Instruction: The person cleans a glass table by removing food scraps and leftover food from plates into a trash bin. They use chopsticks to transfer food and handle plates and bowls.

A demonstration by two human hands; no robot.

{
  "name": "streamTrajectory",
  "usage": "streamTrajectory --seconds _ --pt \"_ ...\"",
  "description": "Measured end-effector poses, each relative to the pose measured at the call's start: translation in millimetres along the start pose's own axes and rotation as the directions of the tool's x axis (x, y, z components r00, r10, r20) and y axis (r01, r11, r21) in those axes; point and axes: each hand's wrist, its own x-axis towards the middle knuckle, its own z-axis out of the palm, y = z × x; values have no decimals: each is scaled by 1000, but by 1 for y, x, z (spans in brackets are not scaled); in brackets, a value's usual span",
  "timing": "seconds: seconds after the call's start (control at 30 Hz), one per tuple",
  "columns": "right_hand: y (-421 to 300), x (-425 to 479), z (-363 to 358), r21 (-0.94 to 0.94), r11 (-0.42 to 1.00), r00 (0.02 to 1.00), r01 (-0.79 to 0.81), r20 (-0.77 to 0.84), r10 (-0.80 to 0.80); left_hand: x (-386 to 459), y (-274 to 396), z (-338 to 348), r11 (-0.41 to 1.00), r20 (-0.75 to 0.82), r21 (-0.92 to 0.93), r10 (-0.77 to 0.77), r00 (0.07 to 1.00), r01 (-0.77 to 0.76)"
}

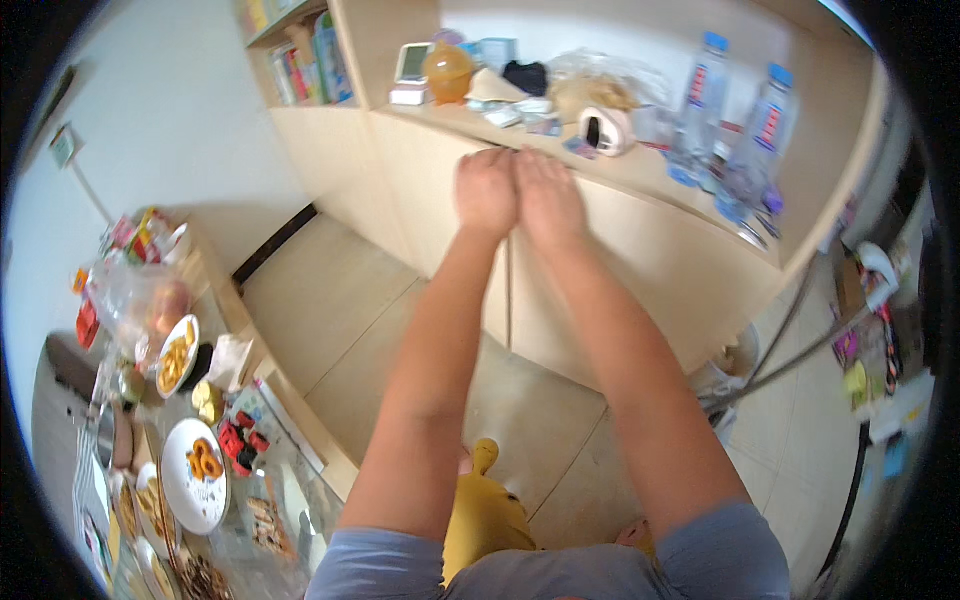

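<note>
Side by side, my left hand (486, 189) and my right hand (551, 196) rest at the top edges of two pale wood cabinet doors. The left door (435, 202) meets the right door (645, 262) at a narrow vertical seam below my hands. My left fingers look bent at the door's upper edge, while the right ones lie closer to straight. Blur and the backs of my hands hide whether the fingers grip the doors. Just above is the cabinet's open shelf (645, 169), where a pinkish-white rounded object (606, 131) lies near my right hand.
The shelf bears two water bottles (697, 109) and an orange round container (448, 71). At left, a glass-topped table (300, 495) carries a white plate (176, 480) of ring-shaped food and a red toy (241, 442). A yellow seat-like object (487, 517) is beneath me. A bin (731, 360) stands right.
</note>
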Motion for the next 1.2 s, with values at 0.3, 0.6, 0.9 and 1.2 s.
streamTrajectory --seconds 0.3,0.6,0.9,1.2 --pt "31 7 19 -17 1000 1000 -5 7 5 13 18 27 985 124 99 -151 981 140" --pt "52 4 37 -114 993 999 43 -12 -44 15 22 36 987 256 46 -159 954 152" --pt "23 9 10 -56 996 992 76 107 -70 -21 39 -99 1000 283 -6 -10 959 12" --pt "-50 -156 0 313 946 847 -80 522 -101 -143 144 -374 989 479 -70 -81 874 130"
